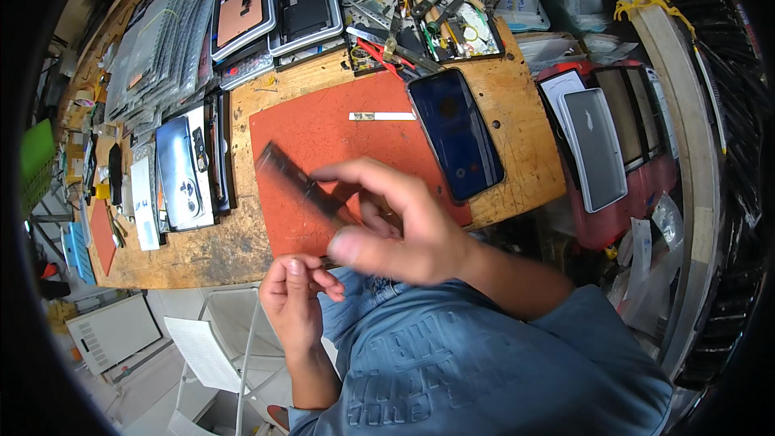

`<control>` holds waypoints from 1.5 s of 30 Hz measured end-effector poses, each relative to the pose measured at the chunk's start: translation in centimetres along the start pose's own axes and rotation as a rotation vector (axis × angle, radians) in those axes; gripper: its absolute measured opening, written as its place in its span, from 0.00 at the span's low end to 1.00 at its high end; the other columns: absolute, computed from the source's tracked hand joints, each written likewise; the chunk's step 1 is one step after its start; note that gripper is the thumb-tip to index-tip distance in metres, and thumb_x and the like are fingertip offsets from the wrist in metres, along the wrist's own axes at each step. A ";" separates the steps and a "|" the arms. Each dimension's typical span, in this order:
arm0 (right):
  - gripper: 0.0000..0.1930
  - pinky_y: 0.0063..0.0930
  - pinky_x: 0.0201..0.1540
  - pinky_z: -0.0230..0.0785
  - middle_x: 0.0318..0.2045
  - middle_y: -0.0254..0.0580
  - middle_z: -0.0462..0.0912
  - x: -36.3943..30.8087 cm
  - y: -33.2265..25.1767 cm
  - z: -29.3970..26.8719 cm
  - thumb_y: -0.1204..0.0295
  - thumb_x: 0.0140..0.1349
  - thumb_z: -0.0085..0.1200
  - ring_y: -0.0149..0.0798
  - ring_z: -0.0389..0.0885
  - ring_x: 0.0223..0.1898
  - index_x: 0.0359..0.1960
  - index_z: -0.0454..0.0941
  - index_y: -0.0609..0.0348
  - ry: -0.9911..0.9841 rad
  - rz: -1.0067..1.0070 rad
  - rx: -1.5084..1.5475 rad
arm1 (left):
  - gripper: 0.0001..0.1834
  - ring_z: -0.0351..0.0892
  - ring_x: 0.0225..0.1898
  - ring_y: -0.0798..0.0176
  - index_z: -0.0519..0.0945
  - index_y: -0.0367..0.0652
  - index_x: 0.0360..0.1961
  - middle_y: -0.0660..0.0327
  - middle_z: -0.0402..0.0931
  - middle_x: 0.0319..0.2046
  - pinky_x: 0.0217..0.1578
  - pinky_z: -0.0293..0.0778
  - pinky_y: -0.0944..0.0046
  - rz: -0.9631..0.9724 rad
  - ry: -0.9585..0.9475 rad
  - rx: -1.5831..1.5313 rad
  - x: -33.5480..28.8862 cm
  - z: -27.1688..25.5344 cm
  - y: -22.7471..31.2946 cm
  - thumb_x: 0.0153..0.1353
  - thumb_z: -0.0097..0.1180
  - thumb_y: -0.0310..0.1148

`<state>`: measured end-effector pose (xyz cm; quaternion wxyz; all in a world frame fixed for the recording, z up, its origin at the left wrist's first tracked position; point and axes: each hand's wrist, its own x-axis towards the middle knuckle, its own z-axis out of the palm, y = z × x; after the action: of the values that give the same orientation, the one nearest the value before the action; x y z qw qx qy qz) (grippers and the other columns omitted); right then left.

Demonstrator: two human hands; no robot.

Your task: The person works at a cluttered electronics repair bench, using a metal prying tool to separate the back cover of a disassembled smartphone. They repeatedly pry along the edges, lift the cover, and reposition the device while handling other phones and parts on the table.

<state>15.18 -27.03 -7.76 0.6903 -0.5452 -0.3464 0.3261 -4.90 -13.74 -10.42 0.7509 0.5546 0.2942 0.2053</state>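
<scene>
Over the red mat (323, 121), my right hand (412, 230) grips a dark, slim, flat piece (299, 178) between thumb and fingers. The piece is tilted and smeared by motion, so its exact kind does not show. Close below it, near the bench's front edge, my left hand (295, 295) is closed in a pinch. Something small and dark shows at its fingertips, too little to name. To the right of my hands lies a dark-screened smartphone (456, 133), partly on the mat. A thin white strip (383, 116) with a metallic end lies on the mat, touching or nearly touching the phone.
A tray of hand tools (424, 20) stands at the back, beside stacked trays with phone parts (303, 8). Bubble-wrapped sheets (157, 48) and a phone back panel (182, 173) lie left. A red container (597, 194) stands right; a white folding chair (210, 347) is below.
</scene>
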 end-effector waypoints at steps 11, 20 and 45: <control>0.31 0.47 0.36 0.81 0.45 0.51 0.78 0.5 2.1 2.5 0.60 0.60 0.74 0.54 0.88 0.40 0.61 0.78 0.63 0.120 -0.157 -0.850 | 0.12 0.83 0.30 0.65 0.81 0.33 0.45 0.55 0.85 0.34 0.34 0.80 0.63 0.381 0.194 0.424 0.5 1.7 0.6 0.84 0.51 0.30; 0.18 0.45 0.43 0.80 0.43 0.56 0.86 0.2 -4.3 -2.6 0.87 0.63 0.57 0.56 0.86 0.39 0.56 0.79 0.71 0.123 -0.640 -0.922 | 0.23 0.86 0.46 0.55 0.80 0.32 0.60 0.51 0.87 0.49 0.51 0.80 0.54 0.391 0.220 0.826 1.7 1.0 1.4 0.67 0.72 0.27; 0.20 0.37 0.44 0.83 0.39 0.49 0.89 5.9 0.0 2.8 0.86 0.68 0.62 0.46 0.92 0.38 0.62 0.77 0.68 -0.236 -0.458 -0.725 | 0.59 0.76 0.63 0.39 0.70 0.39 0.75 0.48 0.79 0.63 0.67 0.69 0.44 0.536 -0.001 1.048 5.5 -1.1 1.8 0.43 0.87 0.47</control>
<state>16.07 -20.64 -6.56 0.4646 -0.6204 -0.6266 0.0821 -1.47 -8.90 -10.09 0.2986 0.9069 0.2054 0.2149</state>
